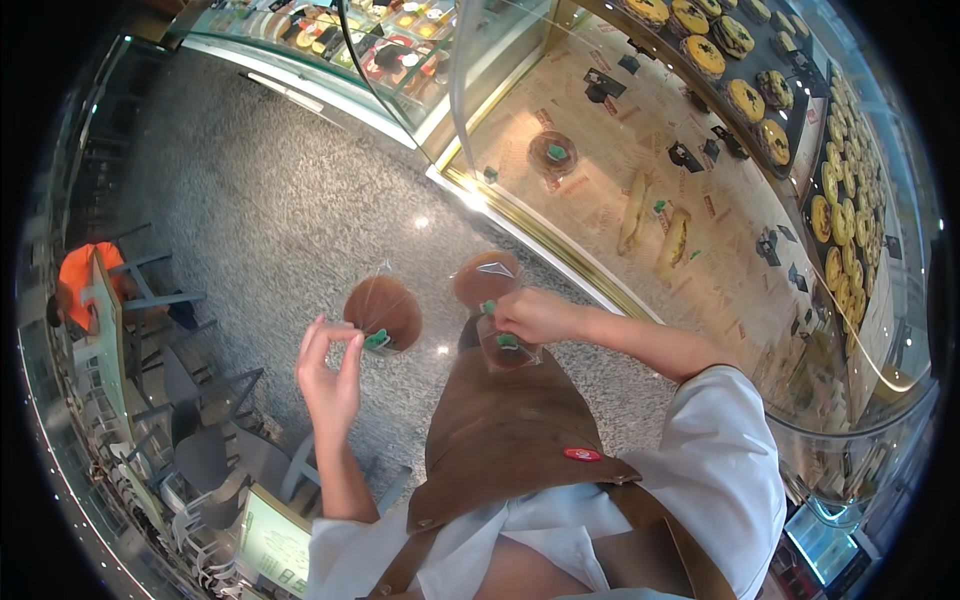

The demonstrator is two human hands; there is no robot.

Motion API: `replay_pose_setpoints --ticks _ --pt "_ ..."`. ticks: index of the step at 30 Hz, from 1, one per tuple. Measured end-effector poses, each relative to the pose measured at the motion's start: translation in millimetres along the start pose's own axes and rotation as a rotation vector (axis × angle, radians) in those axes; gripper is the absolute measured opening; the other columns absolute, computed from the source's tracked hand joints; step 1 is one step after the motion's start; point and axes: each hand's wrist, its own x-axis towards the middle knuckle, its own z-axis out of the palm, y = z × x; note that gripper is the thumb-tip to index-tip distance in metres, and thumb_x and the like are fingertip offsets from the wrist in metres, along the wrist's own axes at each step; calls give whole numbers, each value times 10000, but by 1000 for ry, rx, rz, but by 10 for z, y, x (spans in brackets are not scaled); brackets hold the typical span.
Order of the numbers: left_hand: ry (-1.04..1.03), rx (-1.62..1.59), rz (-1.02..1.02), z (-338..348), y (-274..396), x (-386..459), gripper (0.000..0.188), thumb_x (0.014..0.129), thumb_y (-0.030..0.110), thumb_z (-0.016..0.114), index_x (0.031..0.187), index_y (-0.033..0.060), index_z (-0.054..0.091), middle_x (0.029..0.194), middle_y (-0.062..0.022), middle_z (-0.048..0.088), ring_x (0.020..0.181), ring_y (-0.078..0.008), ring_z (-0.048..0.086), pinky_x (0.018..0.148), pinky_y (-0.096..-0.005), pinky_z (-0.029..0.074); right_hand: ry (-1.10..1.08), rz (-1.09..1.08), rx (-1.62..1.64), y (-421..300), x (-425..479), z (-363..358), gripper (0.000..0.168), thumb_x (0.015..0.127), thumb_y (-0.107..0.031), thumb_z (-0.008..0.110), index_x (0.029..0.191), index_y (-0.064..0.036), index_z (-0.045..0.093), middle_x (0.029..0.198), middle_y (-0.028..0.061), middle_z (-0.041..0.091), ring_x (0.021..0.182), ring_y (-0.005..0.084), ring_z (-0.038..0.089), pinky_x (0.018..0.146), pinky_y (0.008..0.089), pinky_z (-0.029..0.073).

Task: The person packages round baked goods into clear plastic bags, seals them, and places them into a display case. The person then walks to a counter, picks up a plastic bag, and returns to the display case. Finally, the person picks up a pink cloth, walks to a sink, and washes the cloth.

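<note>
My left hand [328,367] pinches the edge of a clear wrapper between thumb and fingertips. Inside that wrapper is a round, flat brown baked item [384,304], and a green sticker [376,339] sits beside my thumb. On the other side, my right hand [525,315] grips two more wrapped items close together. One wrapped brown round [486,276] extends beyond my fingers, away from my body. The other wrapped brown item [511,355], bearing a green sticker [507,341], hangs in front of my apron and is partly covered by my fingers.
A glass display case [540,255] stands to my right, holding a similar wrapped round [553,154], filled rolls [675,244] and trays of tarts [844,210]. Another pastry case [390,45] is ahead. A person in orange [88,281] sits left, among chairs [202,457]. Speckled floor [247,180] lies ahead.
</note>
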Motion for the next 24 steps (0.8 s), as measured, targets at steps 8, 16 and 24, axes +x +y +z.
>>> replay_pose_setpoints --ticks 8,16,24 --pt "-139 -28 107 513 165 405 55 780 8 667 796 -6 616 810 -116 627 809 -256 626 908 -395 464 57 -65 -198 76 -682 -59 51 756 -58 598 778 -16 580 767 142 592 750 349 609 631 439 486" --pt "-191 -84 158 1193 198 990 63 789 25 658 795 2 600 855 -111 613 850 -249 613 763 -358 476 126 -77 -182 229 -1339 65 74 711 -17 606 753 -23 544 753 138 559 750 340 591 632 431 489" --pt "-199 -18 376 1812 347 1822 87 760 58 669 806 6 617 834 -132 618 831 -315 611 736 -384 476 65 -72 -225 130 -1298 63 117 680 -25 621 766 -23 541 774 126 559 760 322 589 654 420 490"
